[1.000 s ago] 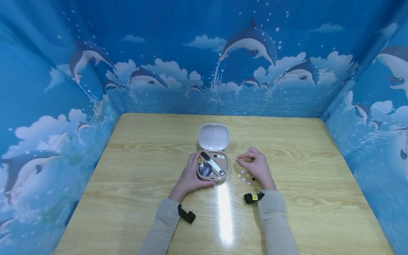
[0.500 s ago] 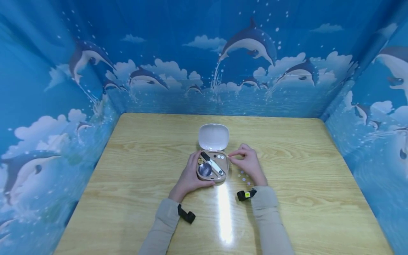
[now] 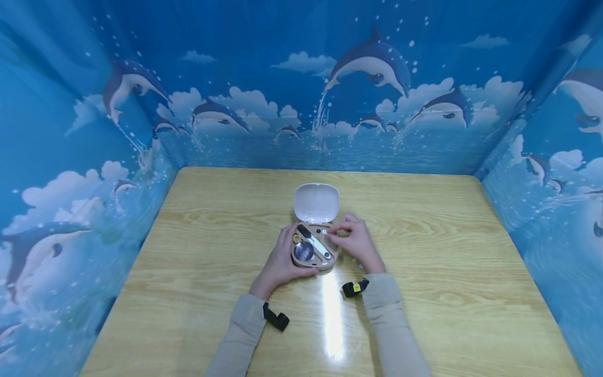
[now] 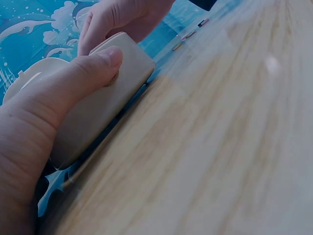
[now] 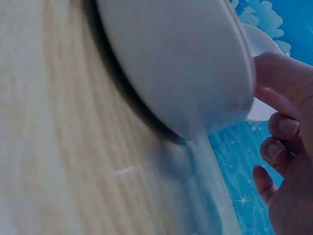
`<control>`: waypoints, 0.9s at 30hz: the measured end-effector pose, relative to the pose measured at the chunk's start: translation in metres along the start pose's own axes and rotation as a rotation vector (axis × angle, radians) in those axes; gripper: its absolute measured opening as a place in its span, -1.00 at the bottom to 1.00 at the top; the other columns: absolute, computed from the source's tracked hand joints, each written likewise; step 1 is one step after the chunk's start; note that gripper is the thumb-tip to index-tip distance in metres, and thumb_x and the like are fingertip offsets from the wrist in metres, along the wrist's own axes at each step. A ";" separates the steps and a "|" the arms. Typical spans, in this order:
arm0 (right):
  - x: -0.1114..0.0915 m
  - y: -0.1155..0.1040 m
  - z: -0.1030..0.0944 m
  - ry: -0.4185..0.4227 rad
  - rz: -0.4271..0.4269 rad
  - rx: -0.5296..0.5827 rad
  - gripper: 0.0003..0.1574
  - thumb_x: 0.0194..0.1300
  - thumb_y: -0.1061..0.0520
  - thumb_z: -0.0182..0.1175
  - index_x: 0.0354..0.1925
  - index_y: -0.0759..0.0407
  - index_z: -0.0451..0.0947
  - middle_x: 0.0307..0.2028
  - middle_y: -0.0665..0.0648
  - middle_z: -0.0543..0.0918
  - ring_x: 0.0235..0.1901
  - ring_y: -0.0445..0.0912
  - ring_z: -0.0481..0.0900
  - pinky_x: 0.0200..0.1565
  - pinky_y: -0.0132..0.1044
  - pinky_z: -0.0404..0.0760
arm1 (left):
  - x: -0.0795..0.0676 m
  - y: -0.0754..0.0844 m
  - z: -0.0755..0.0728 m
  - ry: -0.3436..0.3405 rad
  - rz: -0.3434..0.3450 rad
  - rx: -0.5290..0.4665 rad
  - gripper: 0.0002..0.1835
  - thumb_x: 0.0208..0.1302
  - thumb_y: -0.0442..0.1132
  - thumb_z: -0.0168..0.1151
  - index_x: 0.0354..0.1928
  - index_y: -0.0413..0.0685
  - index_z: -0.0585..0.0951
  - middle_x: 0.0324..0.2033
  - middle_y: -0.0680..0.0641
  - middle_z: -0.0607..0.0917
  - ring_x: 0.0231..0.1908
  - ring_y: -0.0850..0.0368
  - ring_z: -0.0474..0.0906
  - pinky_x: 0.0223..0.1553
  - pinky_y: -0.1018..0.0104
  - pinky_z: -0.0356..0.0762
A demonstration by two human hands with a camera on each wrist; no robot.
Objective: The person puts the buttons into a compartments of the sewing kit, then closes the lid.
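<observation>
A small open box [image 3: 333,256] with a beige divided inside sits mid-table, its white lid [image 3: 316,202] tipped back. My left hand [image 3: 281,262] grips it from the left, the thumb [image 4: 100,68] along its near wall. Inside lie a black-and-white slim tool [image 3: 314,242], a round dark silvery piece [image 3: 303,251] and a small gold ring-like piece [image 3: 296,239]. A black button [image 3: 318,231] and a white button [image 3: 324,231] show in the right compartment. Over that compartment my right hand [image 3: 355,240] pinches a small button, now hidden by the fingertips.
Several small loose buttons [image 3: 360,265] lie on the wooden table [image 3: 443,262] right of the box, partly hidden under the right hand. A blue dolphin-print curtain [image 3: 245,136] stands round the back and sides. Each wrist wears a black camera [image 3: 276,317].
My right hand has moved left from beside the loose buttons to over the box's right compartment, carrying the pinched button. The left hand and box stay put.
</observation>
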State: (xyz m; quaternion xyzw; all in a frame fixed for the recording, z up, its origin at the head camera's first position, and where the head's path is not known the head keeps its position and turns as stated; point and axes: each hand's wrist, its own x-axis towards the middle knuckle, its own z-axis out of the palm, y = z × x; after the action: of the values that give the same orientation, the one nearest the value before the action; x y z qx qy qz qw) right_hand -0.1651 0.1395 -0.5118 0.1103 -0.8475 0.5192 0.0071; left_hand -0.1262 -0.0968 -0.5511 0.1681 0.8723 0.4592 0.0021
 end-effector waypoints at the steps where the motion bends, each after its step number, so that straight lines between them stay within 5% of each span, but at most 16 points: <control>1: 0.000 0.000 0.001 -0.007 0.011 0.004 -0.87 0.02 0.13 0.52 -0.38 0.00 0.77 -0.41 0.19 0.43 -0.30 0.04 0.34 -0.21 -0.17 0.41 | 0.000 0.000 0.000 -0.001 -0.001 0.001 0.47 -0.38 0.25 0.68 0.57 0.09 -0.02 0.46 -0.01 0.14 0.40 -0.02 0.19 0.39 -0.01 0.21; 14: 0.000 0.007 0.012 -0.013 -0.084 -0.032 -0.85 0.00 0.20 0.51 -0.38 0.01 0.78 -0.47 0.04 0.44 -0.37 -0.06 0.35 -0.28 -0.23 0.38 | 0.000 -0.002 0.000 -0.006 0.006 -0.001 0.47 -0.37 0.24 0.68 0.57 0.04 -0.02 0.47 -0.01 0.13 0.41 -0.01 0.18 0.40 0.01 0.20; 27: 0.004 0.005 0.016 -0.018 -0.085 -0.081 -0.85 0.03 0.15 0.52 -0.34 0.00 0.79 -0.36 -0.01 0.54 -0.30 -0.08 0.39 -0.14 -0.18 0.35 | 0.000 -0.002 0.000 0.001 0.022 0.006 0.47 -0.38 0.25 0.68 0.56 0.01 -0.01 0.46 -0.03 0.14 0.40 -0.03 0.19 0.40 0.02 0.21</control>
State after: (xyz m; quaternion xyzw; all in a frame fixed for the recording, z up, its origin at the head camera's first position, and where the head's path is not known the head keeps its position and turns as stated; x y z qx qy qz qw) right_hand -0.1681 0.1273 -0.5230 0.1502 -0.8625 0.4826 0.0259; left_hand -0.1270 -0.0978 -0.5521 0.1774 0.8719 0.4564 -0.0037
